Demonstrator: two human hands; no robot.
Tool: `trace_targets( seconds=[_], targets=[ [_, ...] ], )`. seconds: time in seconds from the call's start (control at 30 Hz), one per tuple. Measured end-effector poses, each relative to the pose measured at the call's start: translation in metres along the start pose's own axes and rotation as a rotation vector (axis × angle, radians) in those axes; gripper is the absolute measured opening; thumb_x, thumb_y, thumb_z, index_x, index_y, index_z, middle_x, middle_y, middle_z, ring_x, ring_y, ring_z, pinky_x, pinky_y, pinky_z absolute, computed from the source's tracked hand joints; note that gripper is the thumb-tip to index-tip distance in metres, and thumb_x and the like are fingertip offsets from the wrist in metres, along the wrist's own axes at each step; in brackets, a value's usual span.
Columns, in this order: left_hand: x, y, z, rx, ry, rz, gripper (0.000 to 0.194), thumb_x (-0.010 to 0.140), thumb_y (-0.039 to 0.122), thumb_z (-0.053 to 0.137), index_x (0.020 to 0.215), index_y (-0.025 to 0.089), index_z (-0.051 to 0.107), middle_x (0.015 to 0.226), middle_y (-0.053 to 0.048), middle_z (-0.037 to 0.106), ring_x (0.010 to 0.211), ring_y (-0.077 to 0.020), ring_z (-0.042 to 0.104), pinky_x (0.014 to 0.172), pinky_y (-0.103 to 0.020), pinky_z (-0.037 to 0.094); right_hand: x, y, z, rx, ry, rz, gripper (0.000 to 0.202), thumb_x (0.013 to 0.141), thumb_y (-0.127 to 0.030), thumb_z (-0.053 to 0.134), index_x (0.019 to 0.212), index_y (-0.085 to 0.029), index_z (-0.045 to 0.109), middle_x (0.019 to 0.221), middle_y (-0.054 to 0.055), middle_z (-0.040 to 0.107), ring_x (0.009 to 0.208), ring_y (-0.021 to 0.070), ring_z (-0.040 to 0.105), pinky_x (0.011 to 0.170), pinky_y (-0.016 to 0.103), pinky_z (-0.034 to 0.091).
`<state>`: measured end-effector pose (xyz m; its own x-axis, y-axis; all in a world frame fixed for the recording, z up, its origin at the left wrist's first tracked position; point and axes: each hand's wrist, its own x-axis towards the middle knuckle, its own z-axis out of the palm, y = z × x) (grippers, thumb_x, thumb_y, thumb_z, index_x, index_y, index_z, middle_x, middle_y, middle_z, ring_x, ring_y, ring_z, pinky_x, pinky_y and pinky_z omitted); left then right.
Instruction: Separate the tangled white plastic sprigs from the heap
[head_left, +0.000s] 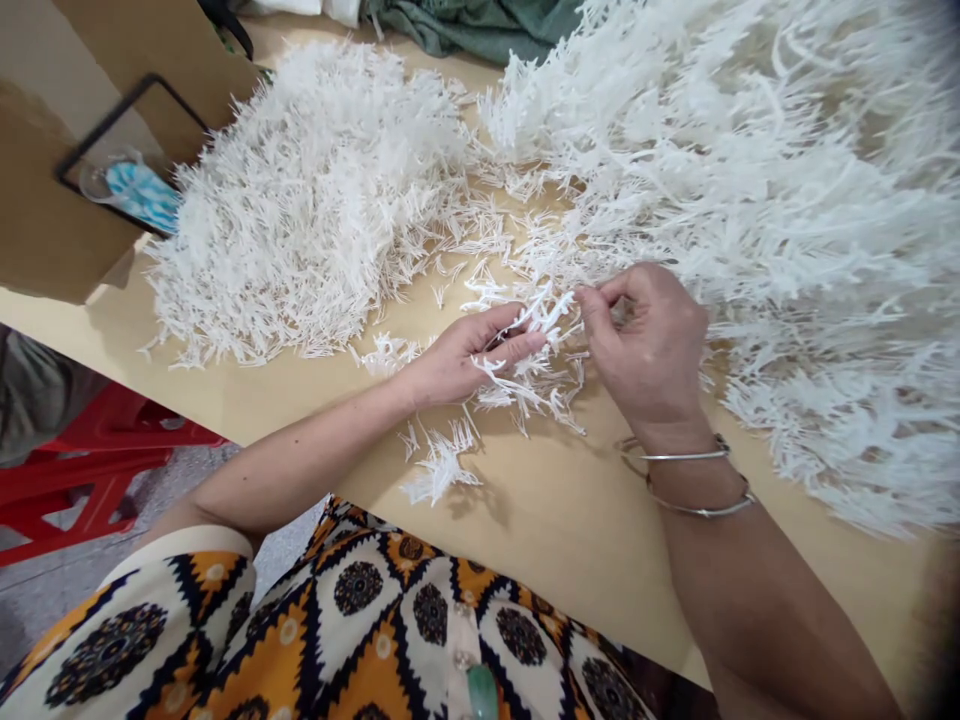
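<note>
Left hand [466,356]: thumb and fingers nearly together, gripping white branched strands [551,312], apparently to steady them with their ends exposed. Right hand [651,345]: thumb and index finger pinched at those ends, seemingly for fine control. Strands are above the tabletop [577,540], before the gap between a compact heap [307,210] and a larger heap [757,210], presumably for easy reach.

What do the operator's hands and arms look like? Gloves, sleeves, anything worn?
The left hand and right hand are ungloved. Two thin, silvery bangles circle the right arm. The short left sleeve is patterned orange, cream and near-black, with a plain cream edge.
</note>
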<state>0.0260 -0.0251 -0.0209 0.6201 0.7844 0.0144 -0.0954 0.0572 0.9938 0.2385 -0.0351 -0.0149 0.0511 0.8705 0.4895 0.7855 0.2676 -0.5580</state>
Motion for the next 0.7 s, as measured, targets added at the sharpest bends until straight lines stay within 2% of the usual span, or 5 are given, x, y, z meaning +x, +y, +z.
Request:
trace_targets(
  seconds=[0.07,0.23,0.3,0.43,0.7],
  targets=[
    [0.000,-0.001,-0.001,0.000,0.014,0.004,0.042,0.096,0.059,0.068,0.092,0.019,0.058,0.081,0.002,0.052,0.070,-0.0084,0.047,0.067,-0.023,0.043,0.001,-0.009,-0.005,0.108,0.030,-0.011,0.019,0.097,-0.036,0.064,0.082,-0.026,0.059,0.084,0.004,0.068,0.084,0.0239,0.064,0.083,0.042,0.051],
    [0.002,-0.003,-0.002,0.008,0.096,0.002,0.042,0.097,0.061,0.066,0.095,0.020,0.057,0.078,0.003,0.051,0.067,-0.0083,0.045,0.063,-0.023,0.040,0.003,-0.021,-0.013,0.359,-0.277,-0.022,0.013,0.099,-0.036,0.065,0.099,-0.027,0.074,0.097,0.004,0.078,0.090,0.0223,0.071,0.087,0.042,0.055],
    [0.002,-0.003,-0.002,0.022,0.121,0.003,0.045,0.095,0.062,0.069,0.089,0.020,0.054,0.075,0.004,0.049,0.065,-0.0082,0.043,0.062,-0.023,0.039,0.002,-0.020,-0.013,0.378,-0.308,-0.007,0.008,0.094,-0.032,0.070,0.097,-0.027,0.075,0.095,0.003,0.078,0.089,0.0225,0.071,0.086,0.042,0.056],
    [0.002,-0.002,-0.002,0.057,0.146,0.005,0.048,0.091,0.064,0.072,0.086,0.020,0.053,0.075,0.004,0.048,0.065,-0.0084,0.041,0.059,-0.023,0.036,0.000,-0.018,-0.010,0.338,-0.300,0.014,0.005,0.093,-0.028,0.069,0.094,-0.026,0.073,0.091,0.003,0.076,0.085,0.0225,0.069,0.082,0.041,0.054],
    [0.004,-0.004,-0.010,0.154,0.111,0.000,0.039,0.096,0.055,0.068,0.088,0.019,0.058,0.077,0.002,0.050,0.068,-0.0087,0.041,0.060,-0.022,0.036,-0.007,-0.026,0.003,-0.003,-0.272,-0.180,0.013,0.100,-0.020,0.050,0.090,-0.025,0.056,0.091,0.007,0.065,0.090,0.0266,0.060,0.090,0.046,0.047]
  ],
)
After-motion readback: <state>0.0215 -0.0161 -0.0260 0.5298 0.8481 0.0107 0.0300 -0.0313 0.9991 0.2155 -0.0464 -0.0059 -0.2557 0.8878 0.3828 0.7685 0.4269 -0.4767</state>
